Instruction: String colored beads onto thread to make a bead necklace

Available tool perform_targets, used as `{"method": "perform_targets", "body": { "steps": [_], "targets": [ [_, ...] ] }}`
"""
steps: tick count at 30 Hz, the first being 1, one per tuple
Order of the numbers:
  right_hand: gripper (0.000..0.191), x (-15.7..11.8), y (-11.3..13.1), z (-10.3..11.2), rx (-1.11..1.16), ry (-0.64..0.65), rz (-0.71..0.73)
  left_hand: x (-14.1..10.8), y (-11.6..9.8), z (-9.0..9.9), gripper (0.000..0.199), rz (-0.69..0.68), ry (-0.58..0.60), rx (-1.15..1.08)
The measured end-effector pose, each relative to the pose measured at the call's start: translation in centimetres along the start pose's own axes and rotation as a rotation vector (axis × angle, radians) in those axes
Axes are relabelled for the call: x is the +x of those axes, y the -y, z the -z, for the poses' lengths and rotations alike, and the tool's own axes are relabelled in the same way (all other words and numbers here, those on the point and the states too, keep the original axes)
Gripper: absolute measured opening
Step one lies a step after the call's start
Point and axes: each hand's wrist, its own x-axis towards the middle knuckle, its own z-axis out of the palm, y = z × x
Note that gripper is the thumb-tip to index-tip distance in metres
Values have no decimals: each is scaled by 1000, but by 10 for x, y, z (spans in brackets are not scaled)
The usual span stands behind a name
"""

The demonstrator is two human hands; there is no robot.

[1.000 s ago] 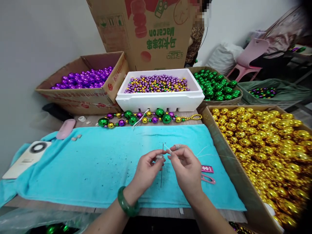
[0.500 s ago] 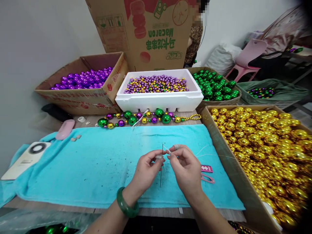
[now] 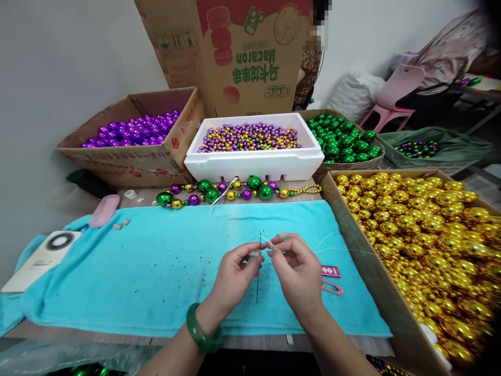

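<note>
Over the turquoise towel [image 3: 156, 261], my left hand [image 3: 234, 271] pinches a long thin needle [image 3: 257, 287], held nearly upright. A white thread [image 3: 267, 241] runs from near the needle's top to my right hand [image 3: 295, 269], whose thumb and finger are closed on it. Loose thread trails off to the right across the towel. My hands are close together, fingertips almost touching. Beside my right hand lie a pink-red tag [image 3: 331, 271] and a pink thread snipper [image 3: 332, 286]. Behind them is a finished-looking strand of green, purple and gold beads [image 3: 211, 195].
A carton of purple beads [image 3: 129, 159], a white foam box [image 3: 250, 163] of small mixed beads and a carton of green beads [image 3: 344, 138] line the back. Gold beads [image 3: 422, 224] fill a carton at right. A phone [image 3: 41, 261] lies left. Another person [image 3: 309, 73] is behind.
The view has shifted very slightly. Both hands hold the needle and thread in almost the same position as before.
</note>
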Motion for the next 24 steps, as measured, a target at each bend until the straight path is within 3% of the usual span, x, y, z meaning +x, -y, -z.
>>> {"method": "perform_targets", "body": {
  "steps": [13,19,24],
  "targets": [
    [14,0,-1,0,-16,8,26,-2,1,-1,33,20,-1,-18],
    [14,1,0,-1,-63,13,50,-2,6,1,31,-61,10,113],
    [10,6,-3,2,-60,50,26,-3,7,2,27,-264,-4,391]
  ]
}}
